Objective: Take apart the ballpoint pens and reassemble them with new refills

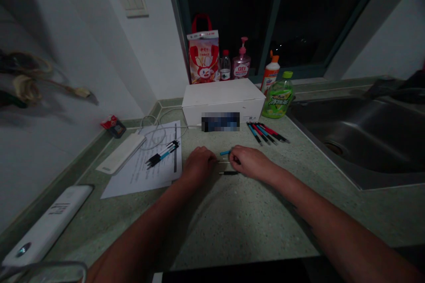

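My left hand [198, 162] and my right hand [250, 161] rest close together on the green speckled counter [232, 212], fingers curled. Between them lie small pen parts: a blue piece [225, 153], a thin pale rod [223, 162] and a black piece [229, 173]. The left fingers pinch toward the rod's end, and the right fingers close near the blue piece. What each hand grips is too small and dim to name. Several red, blue and black pens [267, 133] lie in a row to the right, and two or three more pens [163, 154] lie on a sheet of paper [146, 172].
A white box [222, 97] stands behind my hands, with a bag, bottles and a soap pump on the window sill. A green bottle [279, 99] stands beside the steel sink [358, 137] at right. White power banks [121, 154] [49, 225] and a cable lie left.
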Motion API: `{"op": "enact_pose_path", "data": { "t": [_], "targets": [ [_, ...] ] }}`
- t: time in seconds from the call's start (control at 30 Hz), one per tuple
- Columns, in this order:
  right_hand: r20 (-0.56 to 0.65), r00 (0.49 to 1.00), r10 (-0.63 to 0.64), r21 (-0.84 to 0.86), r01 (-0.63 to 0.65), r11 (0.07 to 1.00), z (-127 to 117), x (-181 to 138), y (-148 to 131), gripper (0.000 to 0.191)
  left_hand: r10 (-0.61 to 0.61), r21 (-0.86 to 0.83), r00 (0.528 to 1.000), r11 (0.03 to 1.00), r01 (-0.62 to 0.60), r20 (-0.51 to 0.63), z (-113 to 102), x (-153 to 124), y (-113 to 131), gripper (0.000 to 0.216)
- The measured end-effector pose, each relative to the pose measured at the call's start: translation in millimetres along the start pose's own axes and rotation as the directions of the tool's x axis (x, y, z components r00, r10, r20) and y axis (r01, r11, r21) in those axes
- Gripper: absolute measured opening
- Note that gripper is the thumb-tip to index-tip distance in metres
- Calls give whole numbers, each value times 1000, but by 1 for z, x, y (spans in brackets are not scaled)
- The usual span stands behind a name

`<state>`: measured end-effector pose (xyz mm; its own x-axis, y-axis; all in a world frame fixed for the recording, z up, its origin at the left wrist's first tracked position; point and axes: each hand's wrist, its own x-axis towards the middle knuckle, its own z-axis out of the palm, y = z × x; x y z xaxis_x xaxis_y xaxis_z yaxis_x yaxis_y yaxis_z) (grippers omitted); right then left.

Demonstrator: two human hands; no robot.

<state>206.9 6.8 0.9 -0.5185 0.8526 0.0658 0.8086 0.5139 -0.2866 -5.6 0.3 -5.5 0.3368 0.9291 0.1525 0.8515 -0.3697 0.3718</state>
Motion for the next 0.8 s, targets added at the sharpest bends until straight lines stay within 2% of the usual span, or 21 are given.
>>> {"op": "enact_pose_path", "data": {
  "t": [0.3,0.8],
  "targets": [
    [-10,1000,-8,-16,7,1000,2,1,2,7,23,30,1000,999,-23,19,-2,-4,-1,15],
    [14,1000,1,-22,-1,1000,-6,0,3,8,-31,-4,999,999,31,-15,1,-4,-3,16]
  ]
}}
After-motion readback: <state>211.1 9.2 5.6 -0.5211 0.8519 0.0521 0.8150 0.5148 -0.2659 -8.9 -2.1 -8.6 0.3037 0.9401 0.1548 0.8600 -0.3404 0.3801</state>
